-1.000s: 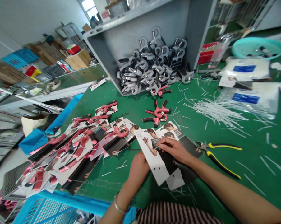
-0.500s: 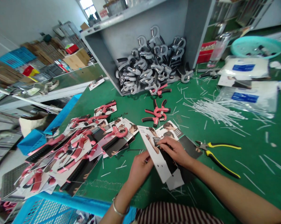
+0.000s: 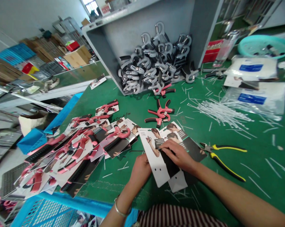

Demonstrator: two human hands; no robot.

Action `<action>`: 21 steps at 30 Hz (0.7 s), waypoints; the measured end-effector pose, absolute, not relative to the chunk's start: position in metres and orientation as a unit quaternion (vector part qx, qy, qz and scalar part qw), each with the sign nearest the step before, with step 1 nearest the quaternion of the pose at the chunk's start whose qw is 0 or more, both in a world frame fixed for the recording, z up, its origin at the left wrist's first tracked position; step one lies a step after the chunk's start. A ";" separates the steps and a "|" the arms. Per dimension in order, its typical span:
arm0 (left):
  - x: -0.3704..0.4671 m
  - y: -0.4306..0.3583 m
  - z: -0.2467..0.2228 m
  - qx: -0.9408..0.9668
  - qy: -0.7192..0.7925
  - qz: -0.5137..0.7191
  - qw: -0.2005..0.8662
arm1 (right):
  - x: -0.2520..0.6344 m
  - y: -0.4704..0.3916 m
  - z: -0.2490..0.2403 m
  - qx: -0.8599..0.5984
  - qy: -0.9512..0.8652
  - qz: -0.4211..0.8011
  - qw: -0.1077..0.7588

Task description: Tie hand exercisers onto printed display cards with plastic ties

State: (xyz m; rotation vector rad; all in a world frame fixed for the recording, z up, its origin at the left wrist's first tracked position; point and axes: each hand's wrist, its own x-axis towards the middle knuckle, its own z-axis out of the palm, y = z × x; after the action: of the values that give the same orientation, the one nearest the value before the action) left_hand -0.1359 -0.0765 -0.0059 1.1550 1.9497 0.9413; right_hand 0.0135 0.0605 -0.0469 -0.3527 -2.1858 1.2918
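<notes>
My left hand (image 3: pixel 141 170) grips a printed backing card (image 3: pixel 150 146) from behind its left edge, most of its fingers hidden by the card. The card is tilted up, with two punched holes in its white lower end. On its dark printed face my right hand (image 3: pixel 180 156) rests with bent fingers; what the fingertips hold, if anything, is not visible. More backing cards (image 3: pixel 192 143) lie underneath and to the right. Pliers with yellow-and-black handles (image 3: pixel 224 157) lie right of my right hand. Just beyond the cards are pink-and-black hand grippers (image 3: pixel 162 113).
A grey crate (image 3: pixel 100 56) on its side holds many grey hand grippers (image 3: pixel 147 69). White cable ties (image 3: pixel 223 115) lie piled and scattered at right. Carded pink hand grippers (image 3: pixel 79 148) are heaped at left. A blue basket (image 3: pixel 45 211) stands below the table's near edge.
The backing card has turned slightly, its printed face now more toward me. My left hand has shifted a little with it; the right hand stays on the card.
</notes>
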 end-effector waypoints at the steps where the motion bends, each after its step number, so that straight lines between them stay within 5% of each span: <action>1: -0.136 -0.077 -0.007 0.433 0.746 0.375 0.341 | 0.013 0.061 -0.046 -0.135 -0.815 0.486 0.284; 21: -0.139 -0.079 -0.014 0.404 0.754 0.422 0.301 | 0.015 0.059 -0.048 -0.166 -0.800 0.505 0.278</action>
State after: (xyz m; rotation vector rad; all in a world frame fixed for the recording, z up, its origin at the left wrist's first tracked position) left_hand -0.1395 -0.0789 -0.0139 1.0722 1.9992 1.1193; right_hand 0.0145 0.0593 -0.0482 -0.4451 -2.1484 1.3557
